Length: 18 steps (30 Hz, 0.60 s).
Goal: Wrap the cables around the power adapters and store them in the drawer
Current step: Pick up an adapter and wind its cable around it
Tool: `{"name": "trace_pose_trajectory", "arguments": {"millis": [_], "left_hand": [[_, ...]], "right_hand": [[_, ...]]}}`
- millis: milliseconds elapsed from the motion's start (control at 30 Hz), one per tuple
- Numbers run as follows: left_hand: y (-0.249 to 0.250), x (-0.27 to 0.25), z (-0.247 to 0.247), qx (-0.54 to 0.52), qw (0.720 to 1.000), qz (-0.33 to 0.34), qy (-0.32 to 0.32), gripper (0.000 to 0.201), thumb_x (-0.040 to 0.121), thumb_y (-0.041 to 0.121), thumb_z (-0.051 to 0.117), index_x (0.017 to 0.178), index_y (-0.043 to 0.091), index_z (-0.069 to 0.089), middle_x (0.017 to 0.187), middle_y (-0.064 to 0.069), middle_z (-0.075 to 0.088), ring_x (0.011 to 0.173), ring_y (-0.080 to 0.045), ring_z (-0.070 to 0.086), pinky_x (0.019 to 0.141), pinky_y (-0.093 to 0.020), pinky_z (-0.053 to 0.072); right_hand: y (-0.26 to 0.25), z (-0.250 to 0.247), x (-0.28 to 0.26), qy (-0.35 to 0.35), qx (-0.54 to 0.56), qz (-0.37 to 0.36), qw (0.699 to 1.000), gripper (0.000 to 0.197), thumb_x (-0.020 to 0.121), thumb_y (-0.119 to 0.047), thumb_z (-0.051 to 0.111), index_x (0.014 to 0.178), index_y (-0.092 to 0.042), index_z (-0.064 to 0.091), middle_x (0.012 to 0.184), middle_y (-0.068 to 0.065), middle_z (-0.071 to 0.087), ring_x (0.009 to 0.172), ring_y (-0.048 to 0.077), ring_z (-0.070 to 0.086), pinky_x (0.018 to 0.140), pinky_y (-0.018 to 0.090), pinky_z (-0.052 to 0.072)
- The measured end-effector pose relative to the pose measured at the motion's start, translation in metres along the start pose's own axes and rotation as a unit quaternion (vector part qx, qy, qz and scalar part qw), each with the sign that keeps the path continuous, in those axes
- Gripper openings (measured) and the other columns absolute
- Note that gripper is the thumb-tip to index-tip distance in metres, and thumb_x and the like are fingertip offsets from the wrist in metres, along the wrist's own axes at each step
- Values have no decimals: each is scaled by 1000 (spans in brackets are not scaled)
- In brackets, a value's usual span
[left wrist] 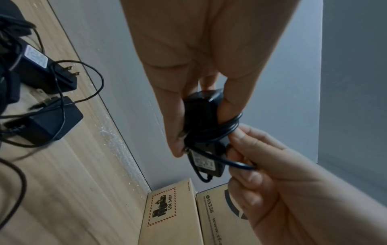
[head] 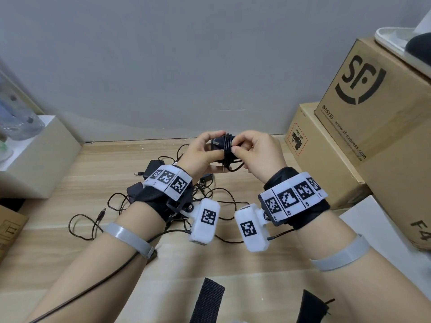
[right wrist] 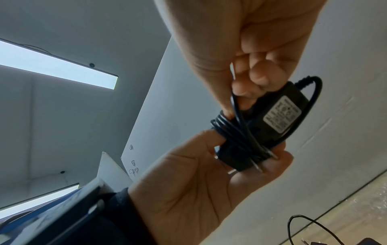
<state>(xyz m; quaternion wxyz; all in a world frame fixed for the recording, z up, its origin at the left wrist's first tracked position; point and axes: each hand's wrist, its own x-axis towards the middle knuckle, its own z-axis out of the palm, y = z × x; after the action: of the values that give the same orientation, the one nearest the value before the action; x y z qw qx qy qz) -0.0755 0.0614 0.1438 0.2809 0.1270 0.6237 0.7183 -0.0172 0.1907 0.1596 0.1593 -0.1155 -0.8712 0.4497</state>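
Observation:
A black power adapter (head: 219, 145) (left wrist: 201, 116) (right wrist: 270, 122) is held up in the air near the wall, its thin black cable (head: 227, 148) (left wrist: 220, 131) (right wrist: 232, 131) wound several times round its middle. My left hand (head: 205, 152) (left wrist: 199, 82) grips the adapter's plug end between thumb and fingers. My right hand (head: 254, 152) (left wrist: 251, 165) (right wrist: 240, 82) pinches a loop of the cable against the body. A white label (right wrist: 281, 114) shows on the adapter's face. No drawer is in view.
More black adapters (head: 154, 169) (left wrist: 48, 119) lie on the wooden table (head: 70, 173) under my hands in a tangle of loose cables (head: 93, 220). Stacked cardboard boxes (head: 363, 108) stand at the right, a white box (head: 39, 157) at the left.

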Motion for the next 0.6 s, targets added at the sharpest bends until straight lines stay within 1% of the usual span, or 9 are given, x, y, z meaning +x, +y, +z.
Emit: {"name": "trace_pose_trajectory", "arguments": {"millis": [100,167,233,267,300,333,400,500,600], "left_hand": [[0,1,1,33,999,9,-2,46,86,-9,53,127,10,45,92,-7,61,82,-20,64,74,-45,57],[-1,1,2,64,998,15,-7,46,85,-10,54,126,11,46,94,-7,61,75,-14,65,72,-41,58],[-2,2,3,101,995,24,-11,46,84,-11,54,122,15,49,96,-6,59,64,-6,64,64,-32,60],[-3,2,3,118,993,28,-11,46,83,-11,55,119,17,50,95,-5,59,60,-4,64,60,-28,59],[-4,2,3,128,991,29,-12,45,82,-11,55,117,18,51,94,-3,59,58,-3,64,58,-27,58],[-5,2,3,134,991,29,-13,42,82,-10,56,114,17,51,92,-2,59,58,-2,64,58,-26,58],[-7,3,3,133,991,21,-16,35,83,-8,58,108,16,50,88,-1,60,60,-2,64,57,-27,58],[-10,3,2,122,992,11,-20,32,83,-8,59,97,19,47,80,0,60,56,-2,64,56,-27,58],[-10,1,1,118,992,3,-41,33,83,-10,57,98,18,47,80,-3,60,53,-4,63,59,-31,57]], "right_hand": [[0,3,-1,-6,22,10,1000,7,88,-10,51,86,-17,51,64,1,57,47,4,51,46,18,43],[-1,5,-3,-15,12,-4,1000,8,89,-17,52,95,-17,47,63,1,55,51,7,51,52,27,47],[-2,5,-4,-32,-52,-34,998,24,87,-26,57,108,-19,47,60,-8,48,60,15,50,58,28,42],[-3,4,-4,-41,-93,-46,994,29,86,-30,58,112,-20,49,63,-10,49,67,17,51,60,28,40],[-4,4,-4,-49,-129,-56,989,31,87,-33,57,114,-20,51,69,-8,56,75,20,54,65,28,40],[-5,3,-4,-54,-160,-63,984,30,88,-35,55,113,-19,54,81,-2,64,85,24,57,70,30,43],[-5,4,-4,-63,-209,-69,973,28,92,-36,49,113,-18,55,101,10,66,98,32,58,78,34,45],[-8,2,-4,-72,-301,-81,947,30,97,-35,38,116,-15,49,106,16,63,100,37,56,70,34,38],[-10,-2,-3,-59,-355,-89,929,31,98,-38,31,110,-14,46,101,15,64,94,37,57,66,34,33]]}}
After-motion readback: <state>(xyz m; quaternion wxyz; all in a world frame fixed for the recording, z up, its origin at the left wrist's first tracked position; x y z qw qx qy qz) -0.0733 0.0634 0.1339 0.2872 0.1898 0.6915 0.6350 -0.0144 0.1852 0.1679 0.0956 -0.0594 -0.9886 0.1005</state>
